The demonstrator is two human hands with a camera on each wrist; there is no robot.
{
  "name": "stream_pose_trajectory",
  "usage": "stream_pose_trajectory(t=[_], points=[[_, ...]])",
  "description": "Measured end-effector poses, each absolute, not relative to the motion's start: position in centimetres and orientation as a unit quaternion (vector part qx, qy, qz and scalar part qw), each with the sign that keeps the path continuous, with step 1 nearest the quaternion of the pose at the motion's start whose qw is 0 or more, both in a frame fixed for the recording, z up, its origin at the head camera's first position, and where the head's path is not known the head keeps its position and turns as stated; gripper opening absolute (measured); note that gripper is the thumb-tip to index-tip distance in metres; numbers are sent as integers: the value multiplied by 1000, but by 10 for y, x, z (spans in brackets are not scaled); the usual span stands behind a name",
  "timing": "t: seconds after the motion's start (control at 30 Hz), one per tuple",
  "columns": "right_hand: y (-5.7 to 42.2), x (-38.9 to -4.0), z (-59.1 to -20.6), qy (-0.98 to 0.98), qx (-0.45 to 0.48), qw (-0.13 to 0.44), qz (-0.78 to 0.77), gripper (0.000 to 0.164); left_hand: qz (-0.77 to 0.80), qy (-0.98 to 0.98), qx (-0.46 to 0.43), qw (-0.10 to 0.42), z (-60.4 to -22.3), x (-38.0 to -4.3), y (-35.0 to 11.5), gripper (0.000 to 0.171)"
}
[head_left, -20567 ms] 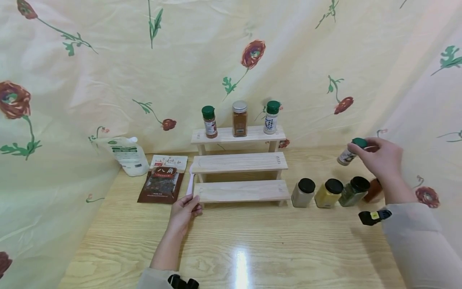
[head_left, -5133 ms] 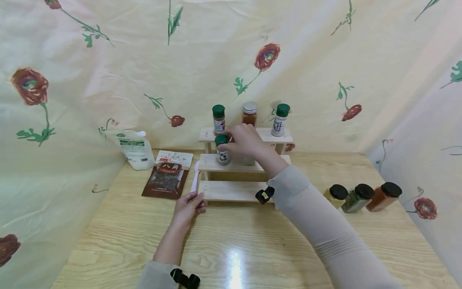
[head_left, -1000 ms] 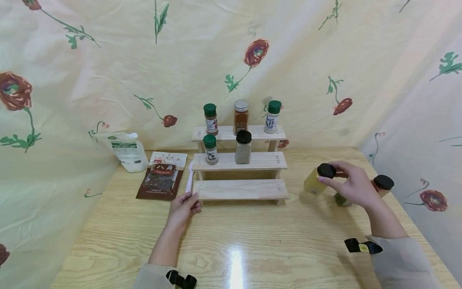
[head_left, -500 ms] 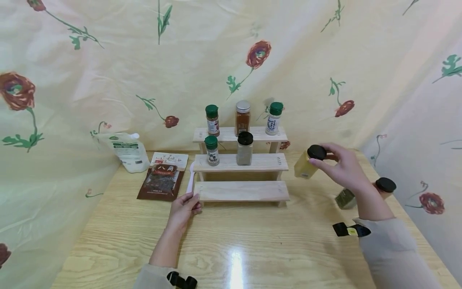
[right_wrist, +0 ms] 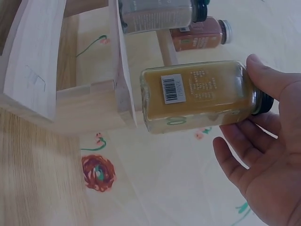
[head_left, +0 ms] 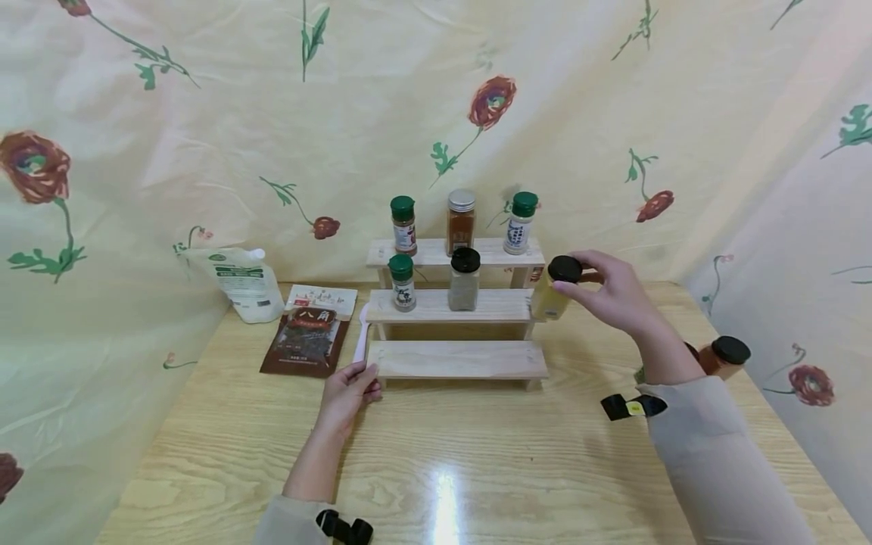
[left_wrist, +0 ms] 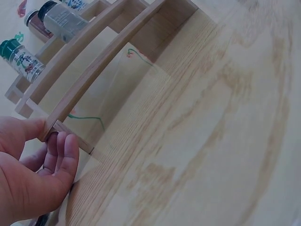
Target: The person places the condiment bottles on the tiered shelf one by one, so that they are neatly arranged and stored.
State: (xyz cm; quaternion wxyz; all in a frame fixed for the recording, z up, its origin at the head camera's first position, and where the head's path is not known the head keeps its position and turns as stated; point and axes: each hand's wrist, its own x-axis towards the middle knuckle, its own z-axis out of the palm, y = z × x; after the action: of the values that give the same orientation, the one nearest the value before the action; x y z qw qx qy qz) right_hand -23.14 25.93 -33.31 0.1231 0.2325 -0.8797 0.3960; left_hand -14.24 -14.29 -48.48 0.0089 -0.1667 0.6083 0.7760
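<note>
A three-tier wooden spice rack (head_left: 456, 359) stands at the middle of the table. My left hand (head_left: 347, 397) pinches the left end of its lowest board, thumb above and fingers curled below, as the left wrist view shows. My right hand (head_left: 613, 295) holds a yellow spice jar (head_left: 547, 299) near its black lid, slightly tilted, at the right end of the middle tier. In the right wrist view the jar's base (right_wrist: 145, 101) is close to the board's edge; contact is unclear. On the middle tier stand a green-capped shaker (head_left: 403, 291) and a black-lidded grey jar (head_left: 465, 288).
The top tier carries a green-capped red shaker (head_left: 405, 235), a silver-lidded jar (head_left: 461, 227) and a green-capped white shaker (head_left: 518, 235). A red-brown jar (head_left: 722, 359) and a mostly hidden green jar stand right. Left are a pouch (head_left: 248, 288), a brown packet (head_left: 306, 337) and a white spoon (head_left: 362, 333).
Over the last second the right hand has carried the yellow jar left and up to the rack. Earlier, the green-capped shaker and grey jar came onto the middle tier. The left hand keeps its place.
</note>
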Motion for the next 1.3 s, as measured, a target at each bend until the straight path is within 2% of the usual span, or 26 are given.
stream_pose_trajectory(t=[0.33, 0.67, 1.0, 1.3], points=[[237, -251, -326, -884, 238, 75, 395, 37, 775, 608, -170, 12, -484, -142, -142, 44], [227, -259, -332, -884, 254, 54, 389, 36, 773, 610, -172, 12, -481, -143, -142, 44], [226, -259, -338, -887, 236, 46, 394, 40, 776, 607, -172, 12, -484, -144, -144, 45], [226, -257, -341, -890, 225, 63, 393, 42, 775, 607, -175, 13, -486, -146, -143, 41]])
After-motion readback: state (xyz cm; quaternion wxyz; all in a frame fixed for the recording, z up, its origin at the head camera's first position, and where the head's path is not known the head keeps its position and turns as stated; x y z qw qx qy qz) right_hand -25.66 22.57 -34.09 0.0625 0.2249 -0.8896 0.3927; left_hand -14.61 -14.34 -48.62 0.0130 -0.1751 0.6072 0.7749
